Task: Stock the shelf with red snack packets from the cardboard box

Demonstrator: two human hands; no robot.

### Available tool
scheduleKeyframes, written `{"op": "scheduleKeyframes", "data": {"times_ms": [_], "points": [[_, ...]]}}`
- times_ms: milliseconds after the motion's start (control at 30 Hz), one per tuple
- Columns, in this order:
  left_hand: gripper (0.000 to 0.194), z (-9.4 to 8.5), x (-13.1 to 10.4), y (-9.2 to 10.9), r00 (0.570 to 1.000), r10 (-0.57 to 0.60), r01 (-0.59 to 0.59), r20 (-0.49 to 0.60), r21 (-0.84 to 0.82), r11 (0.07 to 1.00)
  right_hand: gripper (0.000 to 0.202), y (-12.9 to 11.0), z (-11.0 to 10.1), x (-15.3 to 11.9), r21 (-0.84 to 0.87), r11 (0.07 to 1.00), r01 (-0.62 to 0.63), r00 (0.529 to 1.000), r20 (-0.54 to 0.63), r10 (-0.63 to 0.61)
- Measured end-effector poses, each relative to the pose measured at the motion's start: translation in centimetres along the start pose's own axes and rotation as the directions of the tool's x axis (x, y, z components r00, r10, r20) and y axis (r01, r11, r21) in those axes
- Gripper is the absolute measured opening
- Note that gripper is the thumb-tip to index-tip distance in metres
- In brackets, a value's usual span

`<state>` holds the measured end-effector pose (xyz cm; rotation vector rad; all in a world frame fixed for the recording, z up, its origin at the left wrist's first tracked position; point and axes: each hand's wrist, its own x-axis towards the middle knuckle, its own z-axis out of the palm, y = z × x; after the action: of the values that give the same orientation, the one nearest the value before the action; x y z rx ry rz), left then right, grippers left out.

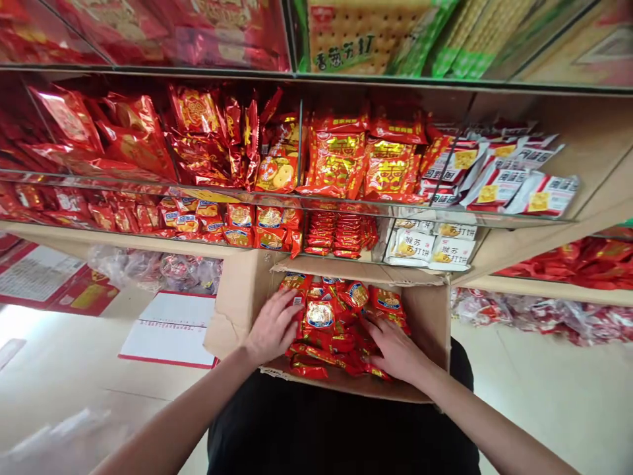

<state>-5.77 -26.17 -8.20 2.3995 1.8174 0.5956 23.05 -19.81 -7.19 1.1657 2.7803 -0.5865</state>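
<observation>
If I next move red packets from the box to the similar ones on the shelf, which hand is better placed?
Probably the left hand: the similar shelf packets are almost straight ahead of it. The right hand is farther to the right.

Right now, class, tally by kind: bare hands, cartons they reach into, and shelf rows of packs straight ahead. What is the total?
Hands: 2 (left hand, right hand)
Carton: 1
Shelf rows: 3 (top, middle, bottom)
Total: 6, leaving out the red packs in the carton, too heaped to count.
</observation>
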Motion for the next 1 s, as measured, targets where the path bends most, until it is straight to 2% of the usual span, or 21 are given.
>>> {"op": "scheduleKeyframes", "data": {"times_ms": [67, 133, 200, 333, 467, 533, 600, 667, 800, 1000], "points": [[0.05, 0.8, 0.9, 0.9, 0.99, -0.005, 0.009, 0.142, -0.027, 1.0, 0.055, 0.5, 1.6, 0.1, -0.124, 0.991, -0.052, 0.998, -0.044, 0.046], [0.056, 1.4, 2.0, 1.6, 0.972, -0.097, 0.1, 0.213, -0.005, 0.995, 0.044, 0.9, 2.0, 0.6, -0.168, 0.984, -0.06, 0.995, -0.085, 0.046], [0.052, 1.7, 2.6, 1.9, 0.956, -0.161, 0.165, 0.247, 0.005, 0.986, 0.035, 1.4, 1.5, 1.4, -0.13, 0.989, -0.064, 0.992, -0.114, 0.049], [0.04, 1.6, 2.2, 1.3, 0.943, -0.116, 0.136, 0.313, -0.044, 0.99, 0.031, 2.5, -0.1, 2.7, 0.05, 0.988, -0.146, 0.97, -0.188, 0.153], [0.042, 1.4, 0.4, 1.2, 0.951, -0.087, 0.107, 0.297, -0.054, 0.993, 0.026, 1.0, -0.1, 3.0, 0.014, 0.966, -0.257, 0.939, -0.231, 0.253], [0.042, 1.6, -0.2, 1.5, 0.959, -0.101, 0.113, 0.265, -0.029, 0.993, 0.024, -0.7, 0.8, 2.6, -0.025, 0.972, -0.236, 0.964, -0.137, 0.23], [0.041, 1.8, -0.5, 1.8, 0.966, -0.118, 0.123, 0.23, -0.006, 0.992, 0.029, -2.3, 1.9, 1.9, -0.027, 0.986, -0.163, 0.986, 0.03, 0.164], [0.04, 2.0, -0.6, 1.9, 0.971, -0.127, 0.128, 0.204, 0.006, 0.992, 0.032, -3.2, 2.9, 1.4, -0.02, 0.992, -0.122, 0.983, 0.134, 0.124], [0.039, 2.2, -0.6, 1.9, 0.976, -0.124, 0.124, 0.181, 0.013, 0.992, 0.034, -3.5, 3.5, 1.3, -0.021, 0.983, -0.18, 0.969, 0.169, 0.181], [0.039, 2.1, -0.8, 1.8, 0.981, -0.106, 0.108, 0.161, -0.004, 0.994, 0.039, -3.1, 2.5, 2.5, -0.044, 0.968, -0.249, 0.952, 0.173, 0.253]]}}
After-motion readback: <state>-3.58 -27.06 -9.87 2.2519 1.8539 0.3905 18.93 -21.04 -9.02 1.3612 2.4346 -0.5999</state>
